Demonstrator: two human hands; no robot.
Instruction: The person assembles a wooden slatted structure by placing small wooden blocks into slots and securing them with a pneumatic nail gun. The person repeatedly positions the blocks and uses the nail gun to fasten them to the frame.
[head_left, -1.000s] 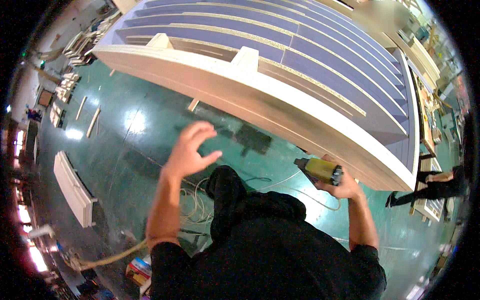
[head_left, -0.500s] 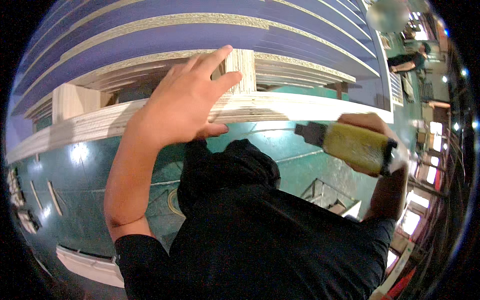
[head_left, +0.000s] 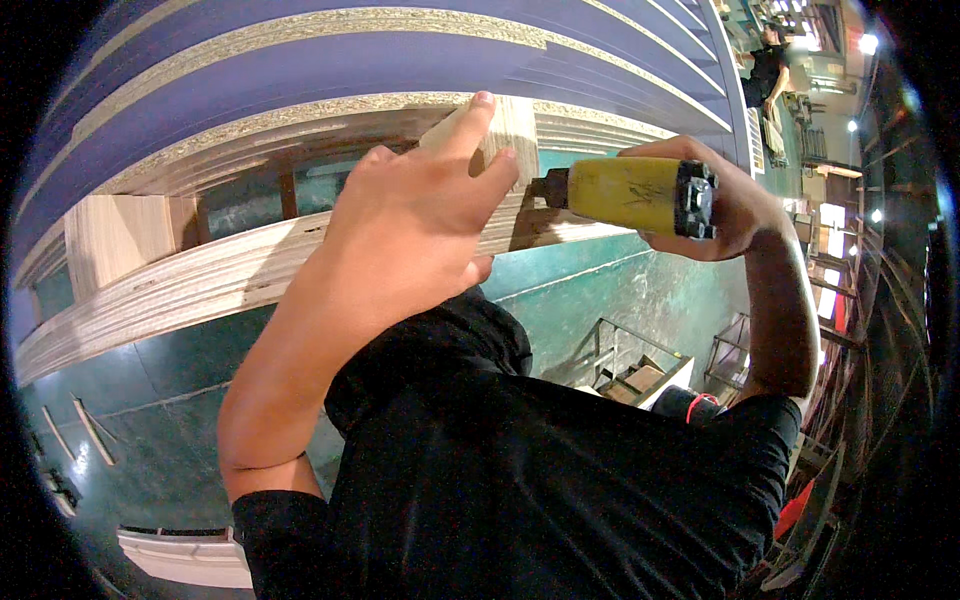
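Workshop – left hand [head_left: 410, 225] hides wood block [head_left: 515, 125]; right hand [head_left: 735, 205] grips yellow tool [head_left: 625, 195].

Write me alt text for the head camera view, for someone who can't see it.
A person's left hand presses a pale wooden block against a long layered plywood frame, while the right hand aims a yellow cylindrical power tool at the block. Purple-faced particleboard panels fill the top above a green floor.

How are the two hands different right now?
The left hand is open, its fingers spread against the wooden block; the right hand is closed around the yellow tool. The left hand sits nearer the camera. Both are bare and raised to the wooden frame.
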